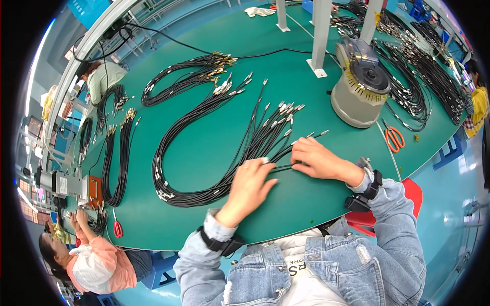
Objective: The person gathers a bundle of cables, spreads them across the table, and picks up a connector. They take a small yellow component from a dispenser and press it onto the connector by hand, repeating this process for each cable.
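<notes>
Both hands lay flat on one bundle of black cables w/ metal tips on the green table; left hand pressed fingers spread on the looped part, right hand just beside it, fingers curled over cable ends nr the front edge; hands close together, neither clamped round anything. Step looked like sorting or evening up the cables; next move prob. calls for gathering the tips level w/o tangling the loops. Grey round machine stood beyond right hand, orange scissors beside it; other cable bundles farther back. Blue sign top left, too blurred to make out.
</notes>
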A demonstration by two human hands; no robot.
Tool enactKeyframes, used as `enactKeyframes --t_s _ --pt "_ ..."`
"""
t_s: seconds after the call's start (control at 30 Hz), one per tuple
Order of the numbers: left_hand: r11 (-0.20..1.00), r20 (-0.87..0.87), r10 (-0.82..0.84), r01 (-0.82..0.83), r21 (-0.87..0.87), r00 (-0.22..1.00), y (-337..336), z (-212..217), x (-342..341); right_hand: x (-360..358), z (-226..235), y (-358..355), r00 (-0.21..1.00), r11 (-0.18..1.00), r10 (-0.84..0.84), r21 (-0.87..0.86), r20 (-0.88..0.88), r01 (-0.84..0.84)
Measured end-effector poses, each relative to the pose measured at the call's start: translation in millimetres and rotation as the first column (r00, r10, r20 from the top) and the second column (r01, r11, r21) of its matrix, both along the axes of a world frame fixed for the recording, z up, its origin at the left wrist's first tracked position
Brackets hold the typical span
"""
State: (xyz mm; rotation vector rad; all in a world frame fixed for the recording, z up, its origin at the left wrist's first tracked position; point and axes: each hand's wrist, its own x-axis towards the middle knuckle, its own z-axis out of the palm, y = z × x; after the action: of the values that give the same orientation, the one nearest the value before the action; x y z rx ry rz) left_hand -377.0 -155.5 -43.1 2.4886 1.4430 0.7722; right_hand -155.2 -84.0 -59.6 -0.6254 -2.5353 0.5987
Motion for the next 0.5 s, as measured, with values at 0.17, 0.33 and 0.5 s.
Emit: enactKeyframes --t_s 0.17,0.33,0.5 --pt "0.958 0.268 -0.006 0.083 -0.276 0.963 24.7 6.2 39.7 12.7 18.6 1.1 0.991 0.992 -0.048 0.109 -0.125 0.062" --pt "0.723 0.565 0.116 0.32 -0.612 0.817 48.0 -13.0 50.8 39.5 29.3 1.1 0.971 0.983 -0.169 0.037 -0.167 0.177" --pt "0.818 0.518 0.02 0.283 -0.501 0.855 42.4 -31.5 53.2 91.6 51.3 -10.2 0.726 0.824 -0.559 -0.358 -0.4 0.438"
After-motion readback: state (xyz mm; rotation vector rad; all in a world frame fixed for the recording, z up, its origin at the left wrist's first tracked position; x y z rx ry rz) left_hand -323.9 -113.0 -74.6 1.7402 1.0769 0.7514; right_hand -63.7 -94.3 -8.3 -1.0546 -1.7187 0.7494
